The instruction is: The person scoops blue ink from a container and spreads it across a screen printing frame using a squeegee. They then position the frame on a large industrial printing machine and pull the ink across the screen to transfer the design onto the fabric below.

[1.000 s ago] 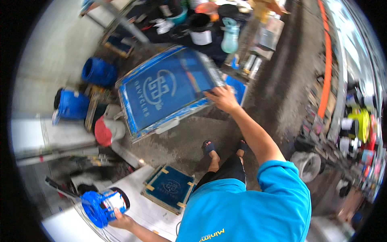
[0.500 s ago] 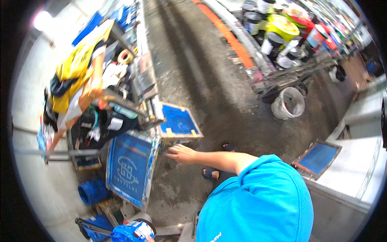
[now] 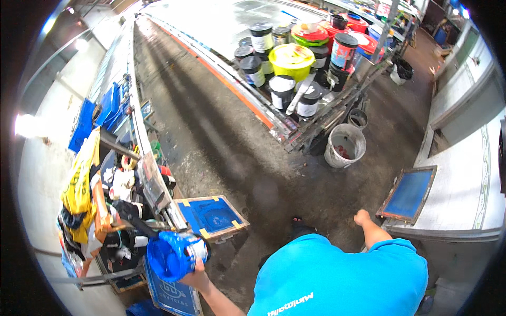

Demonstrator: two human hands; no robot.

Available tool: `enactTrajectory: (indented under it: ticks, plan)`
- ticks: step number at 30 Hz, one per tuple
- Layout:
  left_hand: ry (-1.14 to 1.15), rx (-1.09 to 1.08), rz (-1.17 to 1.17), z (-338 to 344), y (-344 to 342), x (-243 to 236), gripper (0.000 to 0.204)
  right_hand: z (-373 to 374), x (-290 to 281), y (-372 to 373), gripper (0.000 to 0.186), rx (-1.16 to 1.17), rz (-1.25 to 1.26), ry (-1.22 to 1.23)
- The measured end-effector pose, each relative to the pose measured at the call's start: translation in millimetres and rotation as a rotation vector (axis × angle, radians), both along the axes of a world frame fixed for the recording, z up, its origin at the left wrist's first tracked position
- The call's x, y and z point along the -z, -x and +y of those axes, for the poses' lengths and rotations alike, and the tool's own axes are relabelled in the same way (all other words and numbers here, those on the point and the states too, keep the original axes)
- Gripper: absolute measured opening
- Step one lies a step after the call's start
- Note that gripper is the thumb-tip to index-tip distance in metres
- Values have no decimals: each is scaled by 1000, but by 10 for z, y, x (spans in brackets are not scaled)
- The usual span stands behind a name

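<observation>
My left hand (image 3: 197,274) is closed around the side of a blue-smeared ink tub (image 3: 167,259). The tub tilts, so its blue inside shows, and a dark handle (image 3: 138,224) sticks out over its rim. Out to the right, my right hand (image 3: 362,217) hangs with its fingers curled in and nothing visible in it. Closest to that hand is a framed blue screen (image 3: 409,194) leaning against the white wall. Beside the tub lies another framed blue screen (image 3: 213,216) with yellow tape at its corners. A larger blue screen (image 3: 171,292) stands partly hidden below the tub.
A long table (image 3: 211,55) carries several ink tubs and a yellow bucket (image 3: 291,60) at its corner. On the floor stands a whitish bucket (image 3: 345,146). At left is a cluttered rack with a yellow bag (image 3: 79,184). Dark wet floor (image 3: 263,184) runs between.
The view has swung toward the right and up the aisle. My right hand has left the screens at left and is now out at right. The ink tub has risen in my left hand.
</observation>
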State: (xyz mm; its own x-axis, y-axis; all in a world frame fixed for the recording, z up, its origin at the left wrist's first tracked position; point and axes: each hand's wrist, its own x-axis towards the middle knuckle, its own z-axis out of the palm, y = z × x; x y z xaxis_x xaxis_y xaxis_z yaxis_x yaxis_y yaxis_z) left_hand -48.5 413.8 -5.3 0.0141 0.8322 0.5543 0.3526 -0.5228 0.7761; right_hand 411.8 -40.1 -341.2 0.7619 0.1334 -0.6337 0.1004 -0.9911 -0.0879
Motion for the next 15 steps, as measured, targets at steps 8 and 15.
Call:
enactTrajectory:
  ticks: [8, 15]
  plan:
    - [86, 464, -281, 1059, -2588, -199, 78, 719, 439, 73, 34, 281, 131, -500]
    - [150, 972, -327, 2129, -5075, -215, 79, 885, 169, 599, 39, 549, 184, -568]
